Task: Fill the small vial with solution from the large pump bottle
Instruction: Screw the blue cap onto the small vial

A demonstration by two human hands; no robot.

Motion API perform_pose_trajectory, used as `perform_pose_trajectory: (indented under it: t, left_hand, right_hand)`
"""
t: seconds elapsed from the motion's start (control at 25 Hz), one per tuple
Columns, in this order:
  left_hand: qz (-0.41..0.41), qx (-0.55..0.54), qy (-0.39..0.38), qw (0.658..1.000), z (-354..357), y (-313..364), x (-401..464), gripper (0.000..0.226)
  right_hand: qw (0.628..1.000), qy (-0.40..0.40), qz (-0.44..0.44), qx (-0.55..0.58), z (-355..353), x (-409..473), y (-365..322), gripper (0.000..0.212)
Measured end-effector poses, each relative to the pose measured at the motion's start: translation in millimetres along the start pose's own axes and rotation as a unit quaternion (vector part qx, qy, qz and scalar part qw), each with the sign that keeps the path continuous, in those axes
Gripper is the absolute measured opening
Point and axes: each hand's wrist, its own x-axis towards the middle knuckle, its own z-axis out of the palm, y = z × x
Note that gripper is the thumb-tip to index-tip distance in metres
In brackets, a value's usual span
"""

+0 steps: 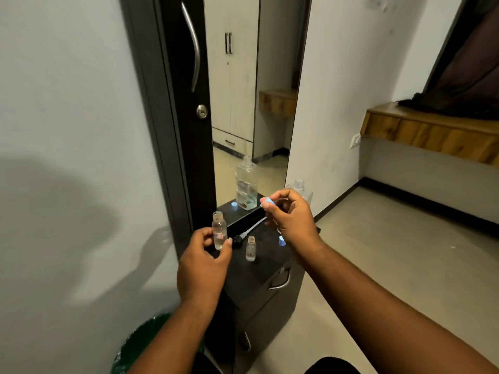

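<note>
My left hand (202, 268) grips a small clear vial (219, 233), upright and uncapped, just left of the dark cabinet top (267, 265). My right hand (291, 220) pinches a small light-blue cap (267, 203) above the cabinet's back edge. A second, shorter open vial (250, 249) stands on the cabinet between my hands. The black pump head with its white tube (244, 234) lies flat on the cabinet, out of the bottle. The large clear bottle (300, 186) stands open-necked behind my right hand, mostly hidden; its reflection (246, 184) shows in the mirror.
Another light-blue cap (282, 241) lies on the cabinet under my right wrist. A tall mirror (243, 90) with a dark door and handle (193, 49) rises behind. A green bin (140, 346) sits at lower left. A wooden ledge (432, 130) runs along the right wall.
</note>
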Motion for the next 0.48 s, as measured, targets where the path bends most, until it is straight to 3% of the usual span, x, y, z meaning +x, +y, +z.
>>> perform_pose_trajectory:
  t: [0.2,0.48]
  left_hand:
    - [0.124,-0.059,0.001,0.991,-44,76,-34,0.032]
    - [0.226,-0.145,0.011,0.963,-100,141,-72,0.044]
  right_hand:
    - [0.994,-0.096,-0.052,0.019,20,-37,-111,0.022]
    - [0.982,-0.125,-0.144,-0.009,23,-93,-199,0.009]
